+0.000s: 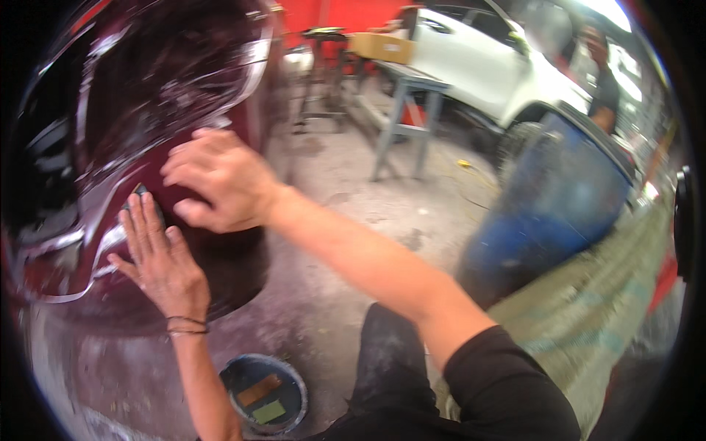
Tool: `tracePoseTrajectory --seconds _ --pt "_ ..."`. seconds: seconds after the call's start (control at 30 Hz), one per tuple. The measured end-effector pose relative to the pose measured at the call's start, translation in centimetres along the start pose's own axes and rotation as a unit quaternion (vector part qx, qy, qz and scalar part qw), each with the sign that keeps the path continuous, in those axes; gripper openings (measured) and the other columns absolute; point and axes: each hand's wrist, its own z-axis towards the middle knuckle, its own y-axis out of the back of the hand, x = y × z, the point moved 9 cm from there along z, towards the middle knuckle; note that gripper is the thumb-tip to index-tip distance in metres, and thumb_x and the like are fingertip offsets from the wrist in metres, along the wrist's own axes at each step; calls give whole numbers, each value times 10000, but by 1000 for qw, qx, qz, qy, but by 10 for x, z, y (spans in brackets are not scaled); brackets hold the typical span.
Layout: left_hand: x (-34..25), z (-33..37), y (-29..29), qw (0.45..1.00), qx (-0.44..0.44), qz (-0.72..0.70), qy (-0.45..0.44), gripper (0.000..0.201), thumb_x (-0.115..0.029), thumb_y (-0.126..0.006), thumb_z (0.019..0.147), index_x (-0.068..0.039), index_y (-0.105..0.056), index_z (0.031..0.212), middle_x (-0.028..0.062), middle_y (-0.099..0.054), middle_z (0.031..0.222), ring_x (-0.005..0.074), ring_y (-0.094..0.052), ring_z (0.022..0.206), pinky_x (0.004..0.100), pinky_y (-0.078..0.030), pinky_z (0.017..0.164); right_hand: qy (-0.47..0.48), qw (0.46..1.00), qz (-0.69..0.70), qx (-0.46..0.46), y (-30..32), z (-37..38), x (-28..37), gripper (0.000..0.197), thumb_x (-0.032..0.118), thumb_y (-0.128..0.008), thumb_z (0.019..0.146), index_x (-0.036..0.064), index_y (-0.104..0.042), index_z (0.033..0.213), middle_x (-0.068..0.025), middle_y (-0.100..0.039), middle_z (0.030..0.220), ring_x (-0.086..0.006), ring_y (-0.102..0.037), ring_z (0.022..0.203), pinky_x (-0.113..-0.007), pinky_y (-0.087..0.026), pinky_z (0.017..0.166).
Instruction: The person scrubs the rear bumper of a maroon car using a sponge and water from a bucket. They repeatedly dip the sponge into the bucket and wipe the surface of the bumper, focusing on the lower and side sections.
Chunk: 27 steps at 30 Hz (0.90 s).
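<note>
A small dark pad (pixel 140 189) lies on a maroon vehicle panel (pixel 228 261), under the fingers of the left hand (pixel 163 266). That hand is laid flat, its fingers extended over the pad rather than wrapped round it; 2 thin dark bands (pixel 187 325) circle the wrist. The right hand (pixel 226 180) is loosely curled just beside it, in front of the panel; blur leaves me unable to tell whether it grasps anything or touches the paint.

The panel is smooth, curved and glossy, with creased, wavy highlights above. Below stands a round bucket (pixel 301 382) with 1 brown strip (pixel 259 389) and 1 green rectangular piece (pixel 268 411) inside. The concrete floor (pixel 323 184) is grey, stained and patchy.

To the right, a scuffed blue plastic barrel (pixel 548 202) leans beside a pale green woven sack (pixel 588 312), wrinkled and slack. Farther back, a cardboard box (pixel 382 48) sits on a grey table (pixel 423 74) near a white vehicle (pixel 471 62). Another person (pixel 607 92) is behind the barrel, and a red wall (pixel 316 13) closes the room.
</note>
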Motion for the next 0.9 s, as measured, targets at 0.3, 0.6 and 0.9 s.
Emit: tracePoseTrajectory --seconds 0.3,0.6,0.9 --pt "203 -87 44 989 -41 -76 122 592 -468 -235 1208 -257 -359 1747 2 -360 1802 275 -297 1666 705 -38 1298 -281 871 378 143 -49 -135 157 281 149 -681 973 70 -671 1243 -135 -707 1199 -333 -693 1093 -470 -533 949" --pt "112 -348 -57 516 371 -635 440 563 -332 -482 1108 56 -619 1492 203 -634 1508 335 -583 1391 467 -418 1214 -608 314 717 133 -152 -314 260 984 415 -773 1025 180 -188 1782 -118 -324 1761 -251 -385 1570 -465 -375 1275" --pt "181 -341 -71 780 536 -174 273 830 -391 -633 1073 13 -296 1715 284 -707 1368 419 -637 1360 507 -492 1144 -547 522 427 496 -222 -431 330 614 151 -539 1073 113 -448 1678 -215 -486 1679 -384 -495 1528 -487 -445 1223"
